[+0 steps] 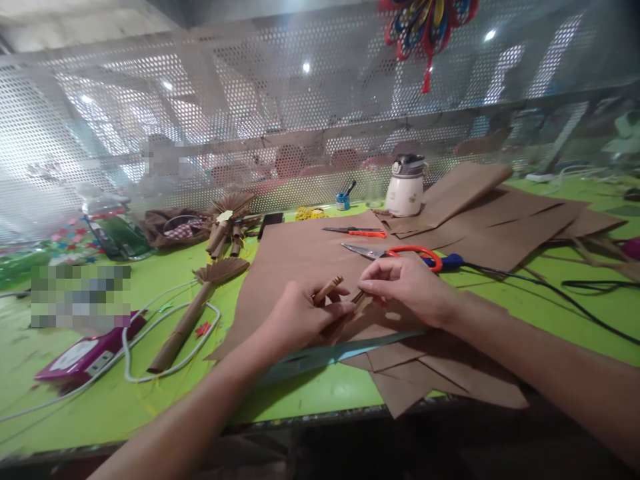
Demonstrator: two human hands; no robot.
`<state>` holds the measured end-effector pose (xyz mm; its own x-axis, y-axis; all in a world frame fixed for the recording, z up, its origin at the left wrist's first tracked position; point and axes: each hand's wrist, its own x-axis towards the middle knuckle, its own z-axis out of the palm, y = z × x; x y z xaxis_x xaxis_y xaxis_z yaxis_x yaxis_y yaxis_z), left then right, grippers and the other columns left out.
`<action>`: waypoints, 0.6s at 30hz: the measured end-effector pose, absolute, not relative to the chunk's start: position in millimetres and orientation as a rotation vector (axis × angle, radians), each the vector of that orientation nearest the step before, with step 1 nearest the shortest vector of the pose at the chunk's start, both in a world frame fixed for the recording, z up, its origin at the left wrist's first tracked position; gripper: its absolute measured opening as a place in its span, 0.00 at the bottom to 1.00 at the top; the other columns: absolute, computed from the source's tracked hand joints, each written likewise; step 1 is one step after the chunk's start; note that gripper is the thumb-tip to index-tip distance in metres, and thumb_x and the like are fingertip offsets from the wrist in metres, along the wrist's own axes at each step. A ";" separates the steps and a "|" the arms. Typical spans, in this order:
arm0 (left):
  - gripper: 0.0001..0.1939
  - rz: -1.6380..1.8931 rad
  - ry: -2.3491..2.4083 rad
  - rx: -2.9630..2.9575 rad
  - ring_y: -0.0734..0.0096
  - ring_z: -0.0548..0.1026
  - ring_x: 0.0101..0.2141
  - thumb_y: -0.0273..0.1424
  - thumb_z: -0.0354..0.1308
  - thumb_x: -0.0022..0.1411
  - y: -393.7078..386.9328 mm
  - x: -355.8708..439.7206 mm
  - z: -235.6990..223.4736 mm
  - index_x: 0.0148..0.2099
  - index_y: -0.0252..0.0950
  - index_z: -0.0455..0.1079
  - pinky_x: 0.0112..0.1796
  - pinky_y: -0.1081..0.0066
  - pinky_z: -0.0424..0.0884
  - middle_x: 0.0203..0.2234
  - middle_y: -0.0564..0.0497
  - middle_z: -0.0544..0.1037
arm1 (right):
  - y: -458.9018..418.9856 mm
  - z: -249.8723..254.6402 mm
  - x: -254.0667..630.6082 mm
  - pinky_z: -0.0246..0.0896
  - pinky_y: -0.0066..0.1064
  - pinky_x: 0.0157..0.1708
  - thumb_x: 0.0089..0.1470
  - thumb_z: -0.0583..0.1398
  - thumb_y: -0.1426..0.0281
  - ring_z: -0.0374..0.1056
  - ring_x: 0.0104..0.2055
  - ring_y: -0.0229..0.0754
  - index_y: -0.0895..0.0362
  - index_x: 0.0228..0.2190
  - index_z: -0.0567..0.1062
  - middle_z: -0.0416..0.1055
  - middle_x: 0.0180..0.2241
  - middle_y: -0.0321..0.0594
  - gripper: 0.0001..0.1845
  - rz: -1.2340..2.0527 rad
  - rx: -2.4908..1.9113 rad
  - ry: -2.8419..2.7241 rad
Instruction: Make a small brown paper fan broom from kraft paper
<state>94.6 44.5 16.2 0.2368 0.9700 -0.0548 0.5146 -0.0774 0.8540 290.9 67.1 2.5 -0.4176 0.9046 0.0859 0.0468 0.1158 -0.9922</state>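
My left hand [313, 307] is closed round a piece of folded brown paper [329, 288], whose pleated end sticks up past the thumb. The fingertips of my right hand [400, 287] pinch the same paper at its right side. Most of the folded piece is hidden by my fingers. Under both hands lies a large sheet of brown kraft paper [295, 253]. Just beyond my right hand are scissors [395, 253] with orange handles. Farther back on the sheet rests a craft knife [355, 231] in orange and black.
At left, a finished paper fan [183, 327] with a rolled handle lies near a white cable and a purple power strip [85, 360]. A white flask [405, 187] stands behind. More brown sheets [490, 213] spread at right, beside a black cord [530, 277]. Paper scraps overhang the front table edge.
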 end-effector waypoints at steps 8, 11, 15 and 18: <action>0.13 0.687 1.312 1.828 0.70 0.74 0.28 0.35 0.56 0.56 44.8 92.9 14.2 0.39 0.35 0.77 0.29 0.75 0.66 0.29 0.50 0.80 | 67.0 2.9 288.6 0.60 0.28 0.24 0.45 0.64 0.63 0.63 0.22 0.33 0.59 0.31 0.73 0.68 0.21 0.34 0.13 1.366 -0.969 -1.638; 0.14 0.695 1.316 1.734 0.68 0.74 0.29 0.35 0.58 0.53 44.8 94.2 16.0 0.39 0.32 0.77 0.30 0.74 0.67 0.30 0.48 0.80 | 68.6 1.2 290.0 0.61 0.28 0.25 0.45 0.64 0.62 0.63 0.23 0.33 0.59 0.32 0.73 0.68 0.22 0.33 0.14 1.375 -0.946 -1.640; 0.15 0.657 1.291 1.669 0.67 0.74 0.29 0.36 0.60 0.52 44.6 94.2 17.0 0.37 0.30 0.77 0.31 0.72 0.67 0.30 0.46 0.80 | 69.2 0.2 290.3 0.62 0.29 0.27 0.45 0.65 0.62 0.64 0.23 0.33 0.59 0.32 0.73 0.68 0.23 0.33 0.15 1.374 -0.932 -1.632; 0.14 0.652 1.277 1.646 0.68 0.73 0.28 0.36 0.61 0.51 45.0 92.7 16.0 0.36 0.30 0.77 0.31 0.72 0.67 0.30 0.46 0.79 | 68.9 0.3 290.0 0.62 0.29 0.27 0.45 0.65 0.63 0.64 0.23 0.33 0.59 0.33 0.73 0.68 0.23 0.33 0.14 1.374 -0.943 -1.627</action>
<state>92.7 45.0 16.0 0.3208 0.9390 -0.1241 0.4500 -0.0359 0.8923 290.0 68.9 0.3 -0.4110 0.9057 0.1040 0.0490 0.1359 -0.9895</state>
